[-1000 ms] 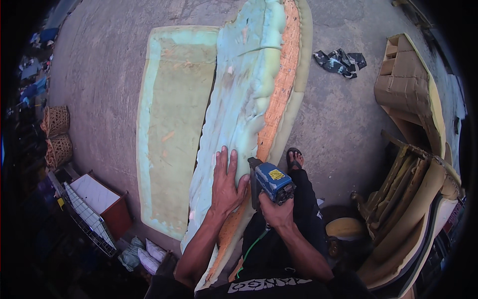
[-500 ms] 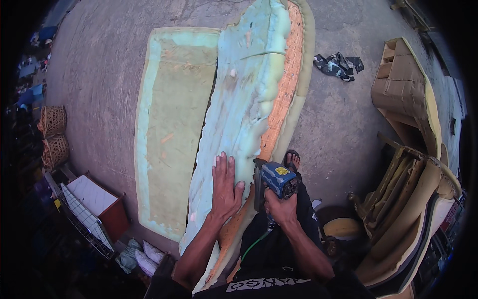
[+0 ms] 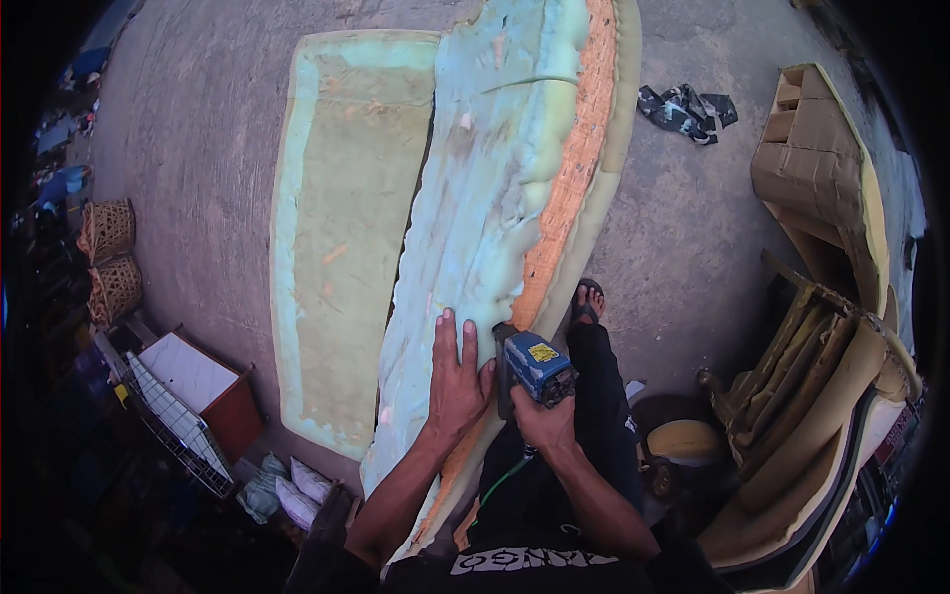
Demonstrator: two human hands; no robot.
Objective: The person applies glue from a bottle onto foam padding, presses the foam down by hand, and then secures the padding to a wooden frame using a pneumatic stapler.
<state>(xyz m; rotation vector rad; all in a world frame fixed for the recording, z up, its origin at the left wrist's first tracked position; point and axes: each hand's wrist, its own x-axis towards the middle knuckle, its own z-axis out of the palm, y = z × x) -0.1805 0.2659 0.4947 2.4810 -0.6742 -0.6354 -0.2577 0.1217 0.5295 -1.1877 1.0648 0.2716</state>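
Observation:
My right hand (image 3: 543, 420) is wrapped round the grip of a blue pneumatic staple gun (image 3: 537, 366) with a yellow label. A thin green air hose (image 3: 503, 489) runs from its lower end. The gun's dark nose meets the edge of a long pale blue-green foam sheet (image 3: 470, 198), beside an orange fabric strip (image 3: 566, 223). My left hand (image 3: 458, 386) lies flat on the foam just left of the gun, fingers stretched out. A flatter foam-edged panel (image 3: 356, 238) lies to the left of that sheet.
A dark patterned cloth (image 3: 686, 112) lies on the concrete floor (image 3: 683, 228). At right stand a cardboard-covered furniture frame (image 3: 816, 183) and stacked padded parts (image 3: 802, 426). Woven baskets (image 3: 111, 257), a red-brown box with a white top (image 3: 203, 391) and sacks (image 3: 297, 500) are at left.
The staple gun has shifted a little left along the foam edge and turned, its nose now against the edge. My left hand has slid slightly right.

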